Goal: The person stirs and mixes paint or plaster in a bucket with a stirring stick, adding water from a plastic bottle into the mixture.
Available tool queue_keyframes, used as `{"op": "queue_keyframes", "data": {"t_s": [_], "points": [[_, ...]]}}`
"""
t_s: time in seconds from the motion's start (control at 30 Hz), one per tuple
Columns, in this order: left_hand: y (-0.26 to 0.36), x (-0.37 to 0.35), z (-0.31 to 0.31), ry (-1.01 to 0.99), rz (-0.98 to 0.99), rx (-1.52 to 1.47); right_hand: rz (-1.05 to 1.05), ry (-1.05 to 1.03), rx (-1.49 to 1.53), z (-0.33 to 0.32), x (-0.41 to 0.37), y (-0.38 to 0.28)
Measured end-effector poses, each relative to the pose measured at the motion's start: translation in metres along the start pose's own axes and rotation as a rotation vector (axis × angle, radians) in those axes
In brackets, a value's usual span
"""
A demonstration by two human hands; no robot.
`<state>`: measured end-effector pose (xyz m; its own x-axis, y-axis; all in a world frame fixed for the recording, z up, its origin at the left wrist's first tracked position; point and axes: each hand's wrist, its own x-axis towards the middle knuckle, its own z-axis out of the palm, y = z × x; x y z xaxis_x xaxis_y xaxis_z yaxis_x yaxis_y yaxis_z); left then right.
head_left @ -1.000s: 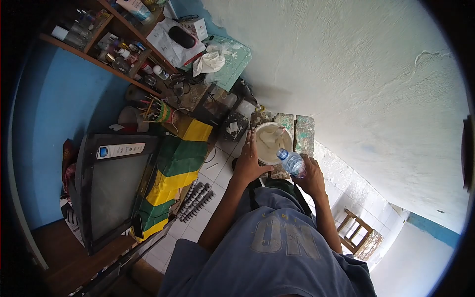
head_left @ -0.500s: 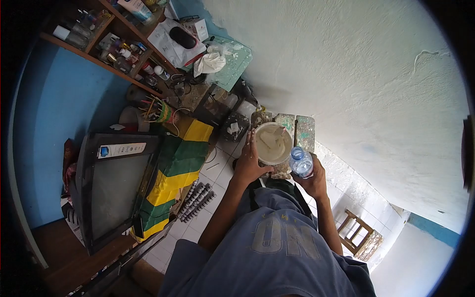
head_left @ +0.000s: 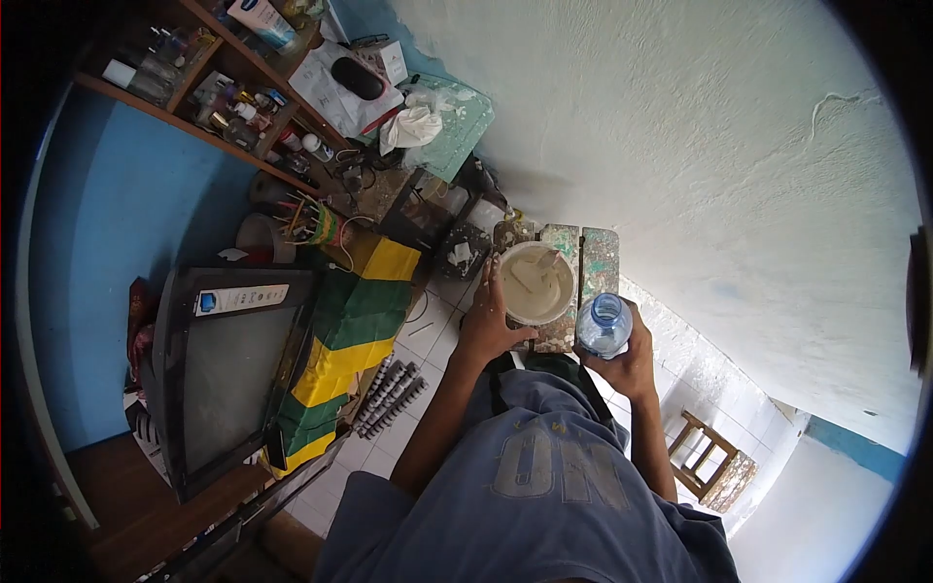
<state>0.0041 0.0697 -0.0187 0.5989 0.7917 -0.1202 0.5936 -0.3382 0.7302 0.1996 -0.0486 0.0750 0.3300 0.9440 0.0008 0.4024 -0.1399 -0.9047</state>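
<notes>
A round white tub [head_left: 536, 316] of pale, creamy paste stands on a paint-spattered wooden stool [head_left: 600, 255]. A flat scraper-like tool [head_left: 548, 259] leans in the paste, its lower part sunk in. My left hand [head_left: 489, 325] cups the tub's near left side, fingers straight along the wall and thumb stretched across the front. To the right of the tub, my right hand [head_left: 630, 361] is wrapped round a clear bluish plastic bottle [head_left: 604, 332]. The bottle has no cap, and its mouth faces up toward me.
The pale plastered wall [head_left: 680, 126] rises close behind the stool. On the left stand a framed dark screen [head_left: 233, 389] and a yellow-green cloth [head_left: 364, 311] over furniture. Shelves [head_left: 204, 87] hold bottles. A small wooden chair [head_left: 708, 459] is at lower right.
My right hand has drawn the bottle slightly right and down, away from the tub, and turned it from leaning toward the tub to more upright. My left hand stays at the tub.
</notes>
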Motion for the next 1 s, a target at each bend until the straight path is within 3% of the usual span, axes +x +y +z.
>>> {"op": "queue_keyframes", "data": {"t_s": [0.23,0.33,0.37,0.5,0.63,0.77,1.0], "points": [[0.016,-0.008,-0.036,-0.061,0.046,-0.092,0.014,-0.098,0.04,0.008,0.012,-0.035],[0.018,-0.015,-0.059,-0.07,0.076,-0.215,-0.095,-0.183,0.078,0.021,0.026,-0.062],[0.016,-0.017,-0.063,0.016,0.164,-0.395,-0.113,-0.215,0.05,0.028,0.032,-0.068],[0.006,-0.024,-0.09,0.327,0.402,-0.494,-0.198,-0.236,0.116,0.073,0.061,-0.081],[-0.031,-0.02,-0.104,0.503,0.206,-0.334,-0.491,-0.148,0.072,0.138,0.113,-0.1],[-0.081,0.003,-0.11,0.673,0.013,-0.07,-0.46,-0.21,0.101,0.207,0.168,-0.09],[-0.166,0.065,-0.156,0.725,-0.117,-0.288,-0.426,-0.243,0.114,0.306,0.252,-0.085]]}}
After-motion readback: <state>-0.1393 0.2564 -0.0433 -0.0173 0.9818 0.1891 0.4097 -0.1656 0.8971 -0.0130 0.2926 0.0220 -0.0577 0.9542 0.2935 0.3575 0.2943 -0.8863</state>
